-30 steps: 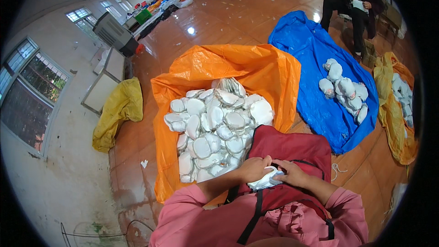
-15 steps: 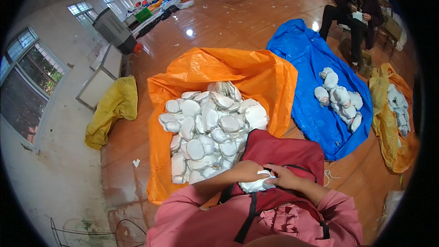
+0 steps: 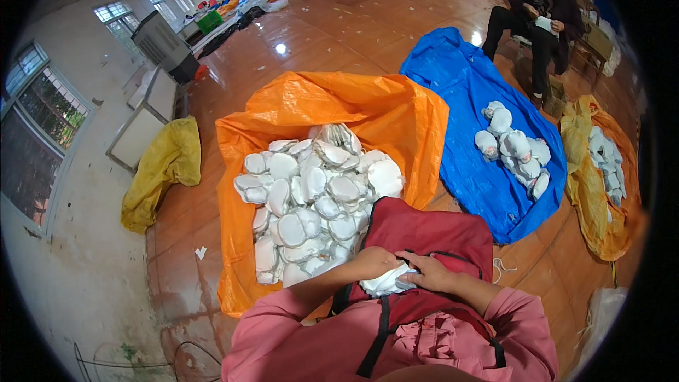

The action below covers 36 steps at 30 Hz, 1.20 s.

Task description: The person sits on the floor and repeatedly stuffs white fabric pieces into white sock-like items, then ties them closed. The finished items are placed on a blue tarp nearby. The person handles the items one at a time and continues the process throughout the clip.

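Note:
Over my lap, on a dark red apron [image 3: 438, 230], both hands hold one soft white padded cloth piece [image 3: 382, 283]. My left hand [image 3: 378, 262] curls over its upper left side, and my right hand [image 3: 430, 274] grips the right side with fingers pressed against it. The fingertips meet near the top of the piece and are partly hidden. Just in front of my left arm, a heap of similar flat, oval white pads [image 3: 304, 205] fills an open orange sack [image 3: 332, 92].
Right of the orange sack, a blue sheet [image 3: 453, 85] carries rounded, stuffed grey-white pieces [image 3: 520, 148]. Farther right, a yellow-orange sack [image 3: 590, 170] holds more. A seated person [image 3: 541, 21] handles a white piece. A yellow sack [image 3: 166, 170] lies by the left wall.
The whole scene has shifted slightly left in view. Both hands stay on the white padded piece, with only small finger movement over it.

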Motion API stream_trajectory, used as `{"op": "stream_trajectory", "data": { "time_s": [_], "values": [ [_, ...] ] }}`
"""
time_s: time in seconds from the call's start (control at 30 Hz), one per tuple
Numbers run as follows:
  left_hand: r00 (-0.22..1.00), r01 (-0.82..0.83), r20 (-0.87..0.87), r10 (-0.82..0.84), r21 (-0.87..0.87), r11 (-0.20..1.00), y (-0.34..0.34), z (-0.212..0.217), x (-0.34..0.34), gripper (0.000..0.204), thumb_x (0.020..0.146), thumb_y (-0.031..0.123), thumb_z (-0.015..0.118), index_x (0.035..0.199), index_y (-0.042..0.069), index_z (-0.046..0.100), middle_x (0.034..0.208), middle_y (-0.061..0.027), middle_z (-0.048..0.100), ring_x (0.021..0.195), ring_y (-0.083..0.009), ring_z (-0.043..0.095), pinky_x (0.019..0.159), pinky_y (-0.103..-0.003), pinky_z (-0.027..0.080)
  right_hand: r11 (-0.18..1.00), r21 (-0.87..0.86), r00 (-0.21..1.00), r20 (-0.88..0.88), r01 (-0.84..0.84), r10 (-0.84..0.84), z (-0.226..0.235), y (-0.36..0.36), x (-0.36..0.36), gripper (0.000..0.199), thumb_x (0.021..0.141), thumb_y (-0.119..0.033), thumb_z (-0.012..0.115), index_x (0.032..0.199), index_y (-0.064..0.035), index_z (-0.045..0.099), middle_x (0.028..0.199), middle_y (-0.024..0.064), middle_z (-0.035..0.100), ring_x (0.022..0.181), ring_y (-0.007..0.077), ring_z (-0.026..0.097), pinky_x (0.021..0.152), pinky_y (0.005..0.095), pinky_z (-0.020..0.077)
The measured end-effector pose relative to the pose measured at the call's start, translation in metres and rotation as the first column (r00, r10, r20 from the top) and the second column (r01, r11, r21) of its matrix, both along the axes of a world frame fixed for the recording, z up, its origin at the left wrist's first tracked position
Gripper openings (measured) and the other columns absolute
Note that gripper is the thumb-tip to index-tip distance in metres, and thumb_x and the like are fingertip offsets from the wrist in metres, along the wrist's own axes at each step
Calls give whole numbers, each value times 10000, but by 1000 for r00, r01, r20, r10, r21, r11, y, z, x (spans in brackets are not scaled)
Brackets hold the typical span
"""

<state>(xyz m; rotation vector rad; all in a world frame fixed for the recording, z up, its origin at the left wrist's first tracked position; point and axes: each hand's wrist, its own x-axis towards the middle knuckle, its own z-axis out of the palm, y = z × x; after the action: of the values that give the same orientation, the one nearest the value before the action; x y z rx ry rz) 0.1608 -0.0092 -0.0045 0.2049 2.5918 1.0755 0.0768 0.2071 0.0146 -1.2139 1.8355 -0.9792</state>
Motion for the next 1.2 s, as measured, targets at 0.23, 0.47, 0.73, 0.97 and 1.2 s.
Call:
{"op": "stream_trajectory", "data": {
  "time_s": [0.23, 0.47, 0.73, 0.97, 1.2],
  "values": [
    [988, -152, -13, 154, 107, 983, -3, -21, 12, 354, 935, 345, 518, 868, 50, 703, 836, -200, 655, 838, -361, 624, 737, -432, 469, 987, -157, 997, 67, -23, 34, -13, 0, 1, 580, 920, -285, 612, 1445, -157, 402, 1065, 205, 638, 959, 346, 627, 825, 402, 485],
    [980, -199, 16, 199, 21, 980, 0, 2, 7, 428, 949, 391, 508, 793, 24, 664, 797, -194, 640, 777, -373, 603, 692, -435, 451, 936, -318, 987, -101, -152, 126, -25, -2, -10, 389, 937, -208, 576, 1326, -185, 578, 932, 155, 641, 864, 320, 613, 772, 400, 482],
    [987, -158, 30, 160, -51, 986, -8, 9, 17, 433, 946, 424, 515, 834, 50, 702, 813, -156, 665, 807, -324, 588, 747, -405, 445, 852, -387, 931, -229, -354, 283, -17, -6, -16, 372, 906, -106, 533, 1247, -204, 645, 784, 96, 542, 746, 268, 545, 677, 377, 445],
    [928, -289, 274, 252, 105, 952, -11, -7, 15, 399, 946, 387, 533, 891, 34, 710, 847, -153, 689, 799, -262, 637, 750, -374, 483, 928, -368, 961, -272, -52, -54, -36, 4, -2, 360, 910, -221, 586, 1250, -109, 626, 917, 112, 643, 838, 288, 604, 755, 375, 481],
    [921, -356, 228, 315, 170, 919, 1, -16, 11, 462, 969, 377, 428, 799, 16, 661, 775, -229, 630, 764, -401, 626, 695, -458, 461, 886, -150, 846, 403, 438, -350, -49, 14, 11, 239, 815, -176, 756, 963, -55, 612, 803, -12, 542, 745, 80, 488, 652, 249, 425]
  ]
}}
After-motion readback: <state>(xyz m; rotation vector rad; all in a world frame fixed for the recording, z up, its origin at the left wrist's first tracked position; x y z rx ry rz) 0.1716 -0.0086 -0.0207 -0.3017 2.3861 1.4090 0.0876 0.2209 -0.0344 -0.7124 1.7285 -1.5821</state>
